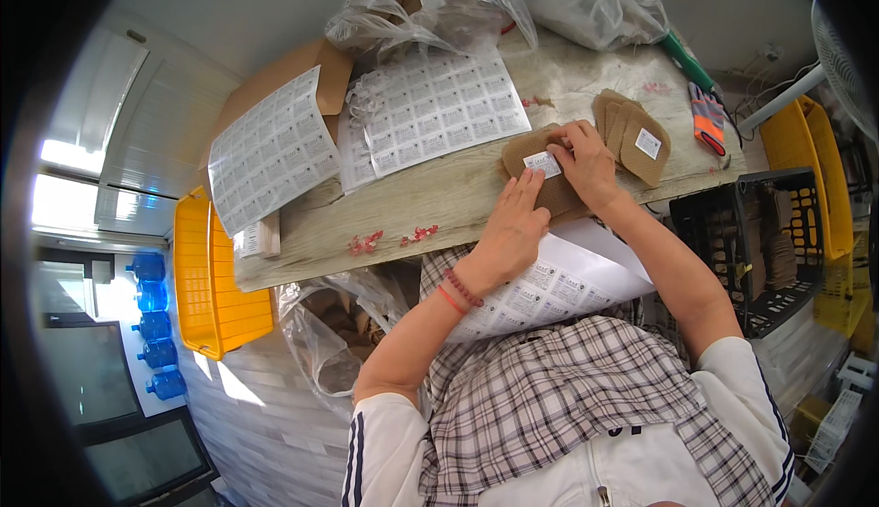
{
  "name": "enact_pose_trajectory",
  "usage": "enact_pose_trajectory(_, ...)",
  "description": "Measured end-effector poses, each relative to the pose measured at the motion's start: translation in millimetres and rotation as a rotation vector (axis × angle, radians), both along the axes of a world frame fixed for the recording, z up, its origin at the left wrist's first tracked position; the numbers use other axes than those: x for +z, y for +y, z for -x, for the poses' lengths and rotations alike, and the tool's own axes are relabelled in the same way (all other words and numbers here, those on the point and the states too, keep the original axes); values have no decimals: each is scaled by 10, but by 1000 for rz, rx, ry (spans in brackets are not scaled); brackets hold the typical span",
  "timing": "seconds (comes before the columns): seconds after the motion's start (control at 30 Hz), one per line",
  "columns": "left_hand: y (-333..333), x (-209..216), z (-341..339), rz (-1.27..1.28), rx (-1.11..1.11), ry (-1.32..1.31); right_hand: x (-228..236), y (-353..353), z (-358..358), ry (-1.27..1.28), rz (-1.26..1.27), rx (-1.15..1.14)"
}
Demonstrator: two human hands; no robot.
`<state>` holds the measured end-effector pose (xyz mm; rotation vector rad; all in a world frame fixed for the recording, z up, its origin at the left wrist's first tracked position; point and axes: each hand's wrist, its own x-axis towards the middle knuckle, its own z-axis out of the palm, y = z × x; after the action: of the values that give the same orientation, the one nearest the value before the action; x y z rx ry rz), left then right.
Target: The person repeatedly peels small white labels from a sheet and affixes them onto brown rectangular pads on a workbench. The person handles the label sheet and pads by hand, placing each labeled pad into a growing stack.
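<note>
From the head view, you have both hands close together over the near edge of the table (412, 197), working on one small white label (542, 164). It sits on a rounded brown piece (517, 152), right under your fingertips and between your two hands. Your left hand (509, 230) comes in from below with fingers stretched out and tips at the label's lower edge, probably to keep it flat and square. Your right hand (588, 163) bends over the label's right side, thumb and fingers curled close to its corner; whether they pinch the label or only press it, I can't tell.

Just right of that, a fanned group of brown pieces (612, 122) carries another label (647, 143) on the nearest one, set within your right hand's reach, it seems. A printed label sheet (549, 292) curves across your lap below your forearms, likely there to keep labels handy while leaving the tabletop free under your hands. More label sheets (444, 109) lie up to the left, beyond your left hand, perhaps parked there as supply.
</note>
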<state>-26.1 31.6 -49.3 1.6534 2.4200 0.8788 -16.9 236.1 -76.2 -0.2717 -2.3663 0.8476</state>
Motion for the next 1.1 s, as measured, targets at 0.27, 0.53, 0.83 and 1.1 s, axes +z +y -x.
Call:
enact_pose_trajectory(0.27,-23,-47,-16,-7,-11,-6,-19,-6,-7,82,-27,13)
enact_pose_trajectory(0.53,-83,-32,-41,17,2,-40,-51,60,5,-19,425,84)
enact_pose_trajectory(0.83,-68,-117,5,5,-9,-52,-21,22,9,-212,380,28)
enact_pose_trajectory(1.1,-89,52,-23,-12,-7,-54,-25,-11,40,70,722,85)
